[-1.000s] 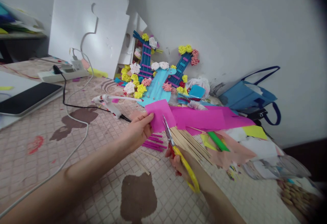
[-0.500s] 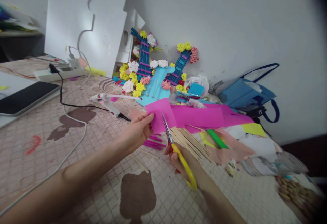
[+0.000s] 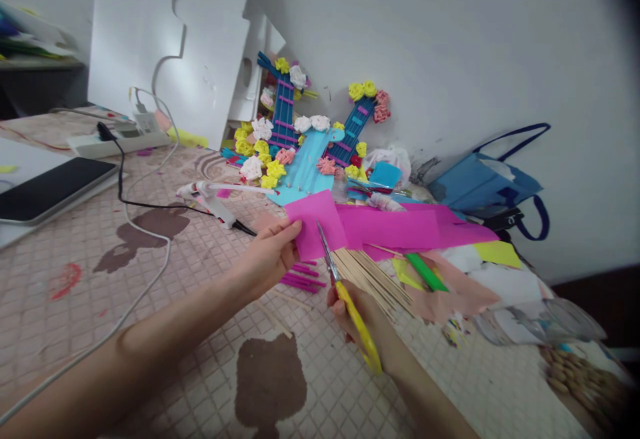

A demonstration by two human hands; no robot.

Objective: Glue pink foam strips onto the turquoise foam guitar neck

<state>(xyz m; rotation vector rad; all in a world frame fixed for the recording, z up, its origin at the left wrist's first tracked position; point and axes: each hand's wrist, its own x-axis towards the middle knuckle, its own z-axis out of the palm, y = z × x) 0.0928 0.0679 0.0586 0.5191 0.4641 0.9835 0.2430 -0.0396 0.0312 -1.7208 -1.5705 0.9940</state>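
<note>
My left hand (image 3: 275,249) pinches the left edge of a square of bright pink paper (image 3: 316,215), holding it above the table. In my right hand (image 3: 363,312) is a pair of scissors with yellow handles (image 3: 359,325), thumb and fingers closed round them. Their metal blades point up and away and lie over the middle of the pink square; whether they cut into it I cannot tell. Behind and right of the square lie longer pink paper strips (image 3: 395,227). Thin wooden sticks (image 3: 373,279) and several pink-wrapped sticks (image 3: 303,279) lie just beneath the hands.
A white glue gun (image 3: 213,202) with a cord lies left of the paper. Farther left are a tablet-like device (image 3: 55,189) and a power strip (image 3: 117,140). Crafted pieces with paper flowers (image 3: 300,152) stand at the back. A blue bag (image 3: 487,182) leans at right.
The scissors' yellow handles have come closer together as my right hand squeezes. The pink square and my left hand stay almost where they were.
</note>
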